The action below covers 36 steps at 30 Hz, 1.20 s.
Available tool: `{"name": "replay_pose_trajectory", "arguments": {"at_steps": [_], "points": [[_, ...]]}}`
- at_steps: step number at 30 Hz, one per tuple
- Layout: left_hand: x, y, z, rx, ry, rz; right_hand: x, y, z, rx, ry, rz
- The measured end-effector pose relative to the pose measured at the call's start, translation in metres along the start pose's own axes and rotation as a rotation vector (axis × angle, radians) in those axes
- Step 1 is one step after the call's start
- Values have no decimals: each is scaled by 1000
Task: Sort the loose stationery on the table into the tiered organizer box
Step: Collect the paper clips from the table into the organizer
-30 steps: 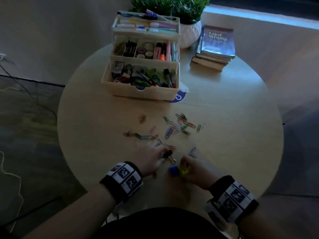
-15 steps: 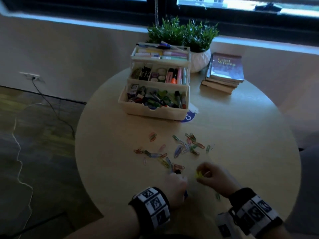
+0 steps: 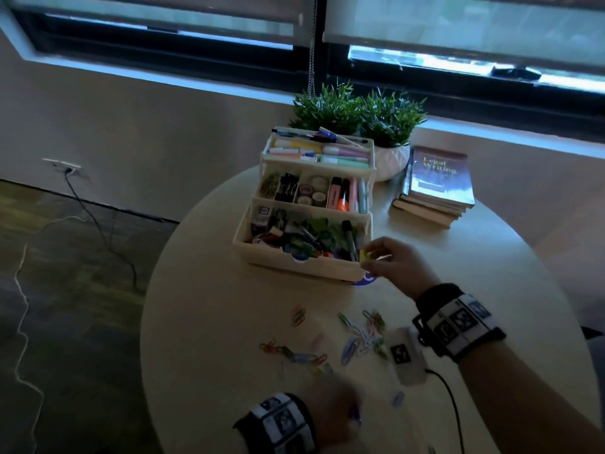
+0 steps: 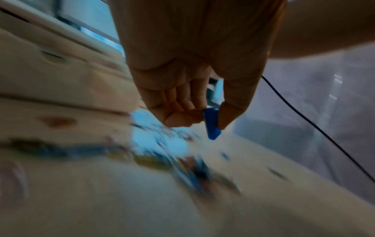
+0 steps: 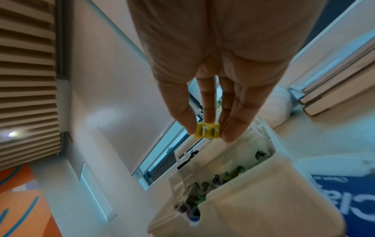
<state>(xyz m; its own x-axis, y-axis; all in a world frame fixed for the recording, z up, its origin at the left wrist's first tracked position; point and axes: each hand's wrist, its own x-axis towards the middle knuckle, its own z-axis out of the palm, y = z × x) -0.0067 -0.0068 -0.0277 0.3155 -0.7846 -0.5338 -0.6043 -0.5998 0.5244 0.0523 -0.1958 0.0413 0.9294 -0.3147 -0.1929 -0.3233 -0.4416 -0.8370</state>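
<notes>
The cream tiered organizer box [image 3: 294, 262] stands open at the back of the round table, its three tiers full of pens, markers, clips and tape. My right hand [image 3: 389, 262] pinches a small yellow binder clip [image 5: 207, 130] at the front right corner of the bottom tier [image 5: 239, 190]. My left hand [image 3: 330, 411], blurred near the table's front edge, pinches a small blue binder clip [image 4: 212, 124] between thumb and fingers. Several coloured paper clips [image 3: 355, 335] lie loose on the table between my hands.
A potted plant [image 3: 376, 126] stands behind the box and a stack of books [image 3: 435, 185] lies to its right. A blue round sticker [image 3: 368, 278] shows under the box's front right corner. A black cable [image 3: 455, 407] runs along my right forearm.
My right hand has carried the yellow clip from the front of the table up to the box's bottom tier. My left hand stayed low near the front edge with the blue clip. My head tilted up.
</notes>
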Motion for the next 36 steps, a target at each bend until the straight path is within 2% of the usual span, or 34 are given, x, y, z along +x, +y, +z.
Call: {"name": "replay_pose_trajectory", "arguments": {"at_steps": [1,3,7,9,11,15,19,22,24,28,31,33,36], "points": [[2,-9,-16,-35,80,20,12,-6,0,-10,11,1],[7,-29,-59,-162,343,36,39,-14,2,-19,45,14],[21,-72,-146,-270,776,-60,85,-34,16,-57,89,-3],[28,-86,-183,-267,905,-102,106,-43,25,-143,119,-30],[42,-96,-214,-265,971,-142,121,-52,35,-253,145,-71],[75,-103,-246,-161,949,-187,143,-58,51,-440,160,-104],[91,-114,-246,178,883,-308,144,-46,58,-693,156,-160],[92,-118,-244,214,804,-347,132,-41,53,-664,175,-181],[85,-113,-242,173,808,-332,119,-39,43,-604,186,-175],[55,-97,-220,113,845,-254,60,-27,14,-388,150,-100],[26,-80,-181,58,869,-137,2,-1,1,-392,81,-60],[8,-68,-146,-52,820,-99,-36,23,-3,-465,-32,23],[-10,-58,-87,-142,664,-78,-88,61,-4,-499,-165,160]]}}
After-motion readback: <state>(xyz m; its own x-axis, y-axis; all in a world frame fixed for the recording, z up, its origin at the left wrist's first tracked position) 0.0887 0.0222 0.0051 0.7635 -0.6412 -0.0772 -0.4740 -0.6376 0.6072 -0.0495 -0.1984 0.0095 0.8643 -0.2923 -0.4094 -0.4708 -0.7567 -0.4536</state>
